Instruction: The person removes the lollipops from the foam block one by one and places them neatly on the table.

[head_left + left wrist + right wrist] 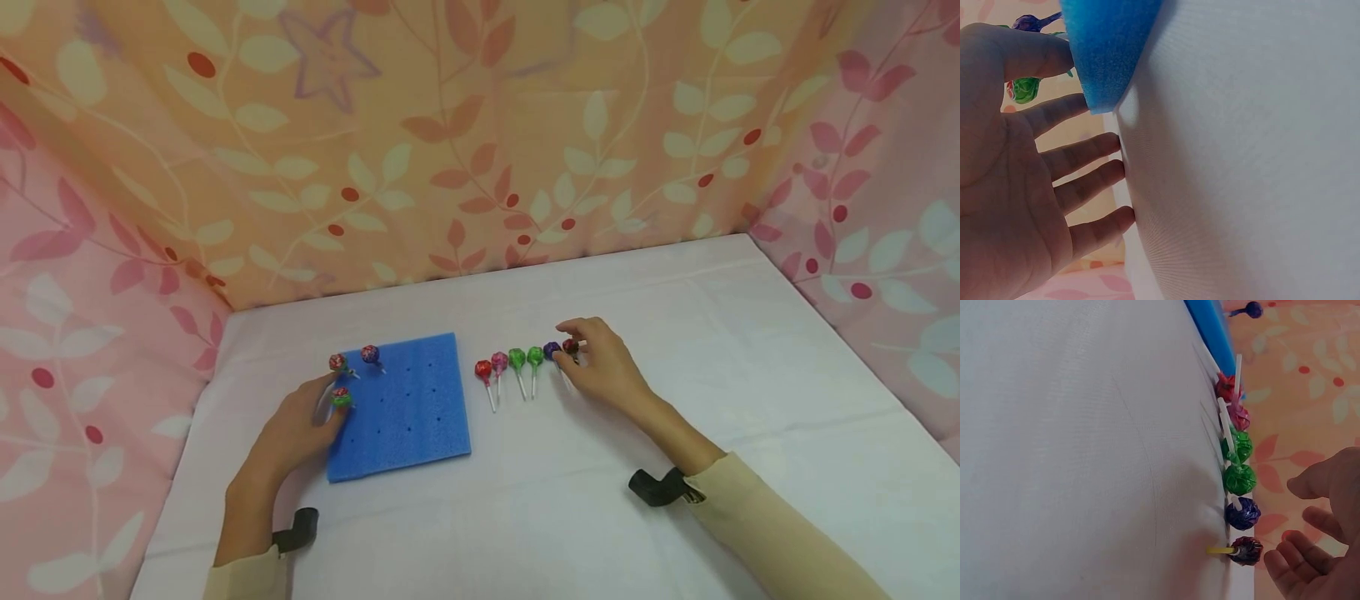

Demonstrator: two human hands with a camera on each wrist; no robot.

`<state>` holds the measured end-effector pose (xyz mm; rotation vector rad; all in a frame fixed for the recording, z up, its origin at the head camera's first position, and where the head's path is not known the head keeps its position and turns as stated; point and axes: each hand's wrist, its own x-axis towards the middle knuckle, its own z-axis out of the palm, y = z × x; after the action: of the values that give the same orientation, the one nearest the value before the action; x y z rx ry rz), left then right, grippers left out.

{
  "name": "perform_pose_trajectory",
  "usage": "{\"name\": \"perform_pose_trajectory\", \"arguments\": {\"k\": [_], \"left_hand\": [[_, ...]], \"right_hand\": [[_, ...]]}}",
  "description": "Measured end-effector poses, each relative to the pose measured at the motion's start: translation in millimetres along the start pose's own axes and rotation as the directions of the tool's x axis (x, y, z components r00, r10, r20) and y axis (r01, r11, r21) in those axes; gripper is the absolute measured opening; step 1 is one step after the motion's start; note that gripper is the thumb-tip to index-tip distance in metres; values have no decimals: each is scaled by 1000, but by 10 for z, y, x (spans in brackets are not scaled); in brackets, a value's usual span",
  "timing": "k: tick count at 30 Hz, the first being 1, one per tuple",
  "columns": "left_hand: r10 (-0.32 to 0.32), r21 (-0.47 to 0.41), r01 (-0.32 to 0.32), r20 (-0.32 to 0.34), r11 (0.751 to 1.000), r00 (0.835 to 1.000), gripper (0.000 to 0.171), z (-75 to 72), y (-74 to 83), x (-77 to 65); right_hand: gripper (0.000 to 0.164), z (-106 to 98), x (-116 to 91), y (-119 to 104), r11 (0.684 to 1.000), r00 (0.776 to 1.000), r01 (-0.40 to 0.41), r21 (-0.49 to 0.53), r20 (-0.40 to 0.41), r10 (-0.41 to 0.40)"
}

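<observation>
Right fingers (1307, 550) hover near dark lollipop (1247, 551), seemingly apart.

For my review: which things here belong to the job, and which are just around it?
Likely the job: blue foam board; three lollipops stuck in it; six lollipops lying beside it.

Just around it: white table; floral curtains; black wrist pieces.

head: dark-red lollipop (571, 344), seemingly part-hidden behind right hand (606, 367) | left wrist: blue board (1109, 56), cropped at top
</observation>
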<state>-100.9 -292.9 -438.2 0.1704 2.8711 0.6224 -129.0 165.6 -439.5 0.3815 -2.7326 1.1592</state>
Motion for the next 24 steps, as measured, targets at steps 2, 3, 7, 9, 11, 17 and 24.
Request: {"name": "perform_pose_trajectory", "arguments": {"k": [2, 3, 7, 9, 11, 17, 24], "left_hand": [[-5, 1, 5, 2, 1000, 1000, 72, 0, -1, 0], [-7, 0, 7, 3, 1000, 1000, 72, -2, 0, 0], [-11, 1, 11, 6, 1000, 1000, 72, -11, 5, 5], [-11, 3, 11, 6, 1000, 1000, 72, -15, 8, 12], [-10, 5, 10, 7, 1000, 1000, 72, -16, 9, 17], [-18, 1, 18, 13, 1000, 1000, 72, -10, 6, 16], [-15, 3, 15, 2, 1000, 1000, 72, -7, 10, 10]], "right_hand": [[43, 14, 10, -27, 1000, 1000, 18, 22, 2, -18], [42, 21, 15, -39, 999, 1000, 28, 38, 1, -28], [41, 64, 30, -92, 995, 999, 52, 80, -2, -52], [39, 93, 36, -123, 995, 998, 69, 79, -6, -68], [38, 126, 39, -160, 993, 996, 86, 83, -8, -85], [37, 231, 25, -301, 983, 992, 123, 132, 8, -125], [38, 347, 39, -499, 976, 985, 156, 152, 46, -164]]}}
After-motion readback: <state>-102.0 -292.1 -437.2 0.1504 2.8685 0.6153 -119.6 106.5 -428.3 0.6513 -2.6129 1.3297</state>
